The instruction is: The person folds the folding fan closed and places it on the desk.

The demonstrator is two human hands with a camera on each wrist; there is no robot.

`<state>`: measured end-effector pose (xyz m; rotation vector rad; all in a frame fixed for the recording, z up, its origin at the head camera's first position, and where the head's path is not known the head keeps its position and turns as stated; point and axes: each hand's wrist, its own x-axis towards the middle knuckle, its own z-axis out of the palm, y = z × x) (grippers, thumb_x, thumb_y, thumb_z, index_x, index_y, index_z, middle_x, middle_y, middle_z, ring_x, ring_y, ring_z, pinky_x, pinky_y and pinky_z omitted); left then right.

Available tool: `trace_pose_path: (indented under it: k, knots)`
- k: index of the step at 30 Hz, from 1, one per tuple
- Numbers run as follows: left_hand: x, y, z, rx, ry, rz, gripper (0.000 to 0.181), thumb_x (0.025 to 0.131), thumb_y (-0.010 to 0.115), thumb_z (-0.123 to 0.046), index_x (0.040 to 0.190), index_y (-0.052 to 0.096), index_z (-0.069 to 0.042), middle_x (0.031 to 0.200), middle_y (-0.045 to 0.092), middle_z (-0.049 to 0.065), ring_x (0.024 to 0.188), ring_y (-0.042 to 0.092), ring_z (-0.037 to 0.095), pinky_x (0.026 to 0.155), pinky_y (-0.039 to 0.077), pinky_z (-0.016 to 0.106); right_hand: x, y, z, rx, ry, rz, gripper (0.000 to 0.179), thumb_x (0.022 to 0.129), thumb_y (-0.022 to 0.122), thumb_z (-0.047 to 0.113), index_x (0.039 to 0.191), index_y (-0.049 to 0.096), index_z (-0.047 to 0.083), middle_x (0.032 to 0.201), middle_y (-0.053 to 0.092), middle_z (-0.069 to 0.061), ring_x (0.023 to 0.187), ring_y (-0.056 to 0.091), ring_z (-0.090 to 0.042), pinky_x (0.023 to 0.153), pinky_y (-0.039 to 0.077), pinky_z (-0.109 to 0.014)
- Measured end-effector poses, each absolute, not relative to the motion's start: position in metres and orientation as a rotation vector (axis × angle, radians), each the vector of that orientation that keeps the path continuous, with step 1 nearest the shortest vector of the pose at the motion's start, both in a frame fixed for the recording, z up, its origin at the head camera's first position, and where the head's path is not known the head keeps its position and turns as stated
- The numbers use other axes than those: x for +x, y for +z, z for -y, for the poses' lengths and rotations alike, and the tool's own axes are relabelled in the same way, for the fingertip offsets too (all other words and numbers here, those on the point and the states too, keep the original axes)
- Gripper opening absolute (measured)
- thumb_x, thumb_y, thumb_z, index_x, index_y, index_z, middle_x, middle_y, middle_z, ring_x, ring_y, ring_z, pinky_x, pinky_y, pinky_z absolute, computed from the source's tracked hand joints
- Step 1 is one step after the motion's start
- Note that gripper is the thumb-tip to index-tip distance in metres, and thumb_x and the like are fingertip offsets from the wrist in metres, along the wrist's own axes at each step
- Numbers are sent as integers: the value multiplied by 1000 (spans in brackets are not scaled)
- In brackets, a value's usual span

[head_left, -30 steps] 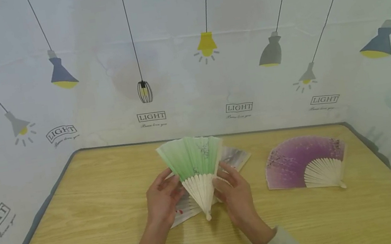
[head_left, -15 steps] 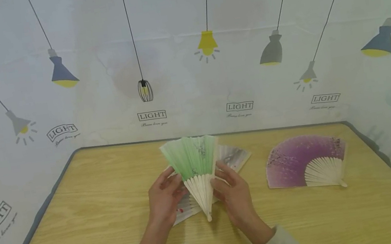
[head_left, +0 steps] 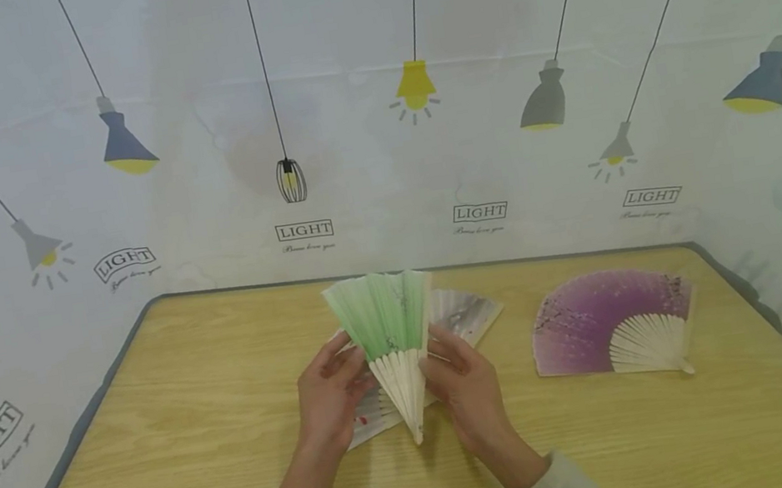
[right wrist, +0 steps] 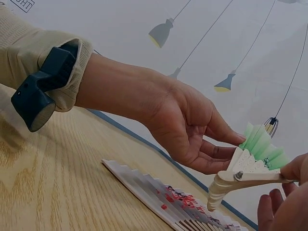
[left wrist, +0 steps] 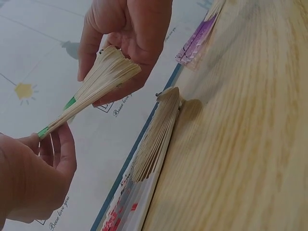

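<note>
Green fan (head_left: pixel 380 321) is up off the surface (head_left: pixel 195 408), right between both hands, with the grey-and-white fan (head_left: pixel 465 313) lying below it. Left hand (head_left: pixel 326 397) has its left side pinched between thumb and fingers, right hand (head_left: pixel 467 384) has the right side the same way, both around where the leaf meets the ribs. So neither grip is wide, just the fan's edges in there. Pivot end sticks out below the hands toward the near edge, leaf fans out toward the far edge. It's only partly spread: pleated leaf going pale to brighter green, zigzag top, dark sprig print, cream ribs. Purple fan (head_left: pixel 593 323) sits spread out toward the far right corner.
</note>
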<state>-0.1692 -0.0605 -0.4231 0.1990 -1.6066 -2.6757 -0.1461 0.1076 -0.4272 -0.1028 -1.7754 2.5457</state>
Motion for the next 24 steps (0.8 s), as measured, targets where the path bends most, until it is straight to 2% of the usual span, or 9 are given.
trace_pose_path:
  k: [16, 24]
  knots:
    - [-168, -421, 60, 159, -2687, 1588, 35, 92, 58, 5, 126, 54, 5, 93, 66, 7, 80, 66, 19, 75, 58, 37, -146, -426, -107, -66, 2580, 1782, 50, 91, 61, 2, 139, 46, 1, 134, 48, -20, 104, 58, -18, 86, 52, -28]
    - [-168, -422, 60, 174, -2689, 1590, 34, 92, 57, 5, 126, 54, 5, 93, 65, 6, 80, 65, 18, 75, 58, 37, -145, -427, -105, -45, 2579, 1781, 48, 91, 61, -1, 138, 47, 0, 129, 51, -19, 104, 58, -18, 85, 53, -27]
